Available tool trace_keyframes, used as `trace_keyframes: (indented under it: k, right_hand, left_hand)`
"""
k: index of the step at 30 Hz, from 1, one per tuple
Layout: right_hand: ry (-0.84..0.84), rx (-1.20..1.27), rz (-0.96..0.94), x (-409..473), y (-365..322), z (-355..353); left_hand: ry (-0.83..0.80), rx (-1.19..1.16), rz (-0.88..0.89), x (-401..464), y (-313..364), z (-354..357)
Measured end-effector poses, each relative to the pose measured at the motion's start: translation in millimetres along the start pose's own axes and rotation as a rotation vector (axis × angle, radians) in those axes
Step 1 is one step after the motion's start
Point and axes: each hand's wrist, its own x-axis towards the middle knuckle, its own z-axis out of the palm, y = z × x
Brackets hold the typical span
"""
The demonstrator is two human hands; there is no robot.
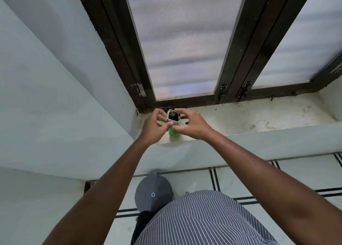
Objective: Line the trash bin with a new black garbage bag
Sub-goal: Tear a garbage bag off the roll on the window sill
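Observation:
A small green and white box of garbage bags (173,131) stands upright on the window sill (259,118), its top open and a black bag roll (173,116) showing inside. My left hand (154,128) grips the box's left side, thumb near the top flap. My right hand (192,124) holds its right side, fingers over the open top. Down on the floor, a grey trash bin with its round lid (152,193) closed stands by the wall, partly hidden by my striped shirt. Something black hangs at the bin's lower side.
A dark-framed window (185,50) with frosted panes rises behind the sill. White walls close in on the left. The floor (277,176) is light tile with black lines. The sill is stained and dusty to the right.

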Motion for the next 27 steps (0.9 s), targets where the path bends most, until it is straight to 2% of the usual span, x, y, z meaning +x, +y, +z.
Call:
trace_keyframes:
  k: [5,9,11,13,17,20,24,27]
  right_hand:
    - [0.052,-0.073,-0.024,-0.1,7.5,9.3]
    - [0.055,-0.091,-0.047,-2.4,3.6,15.5]
    - [0.055,-0.106,-0.065,-2.6,2.0,18.8]
    - [0.064,-0.118,-0.066,-2.4,1.5,21.7]
    - [0.089,-0.036,-0.038,-5.6,3.5,27.6]
    - [0.108,0.046,0.017,-3.2,4.1,27.1]
    - [0.18,-0.184,0.021,7.9,0.6,25.8]
    - [0.115,-0.292,0.047,18.9,-14.9,24.1]
  left_hand:
    - [0.006,0.193,0.046,-4.8,12.6,-7.8]
    - [0.087,0.559,0.147,3.4,29.6,-11.3]
    - [0.045,0.699,0.109,8.1,40.8,-11.4]
    - [0.007,0.732,0.021,13.0,50.2,-11.6]
    - [0.009,0.599,-0.011,14.3,57.3,-9.2]
    - [0.201,0.318,0.03,1.3,60.1,-14.2]
    - [0.479,-0.093,0.044,-12.7,70.5,-35.1]
    - [0.547,-0.31,0.021,-12.7,74.0,-52.0]
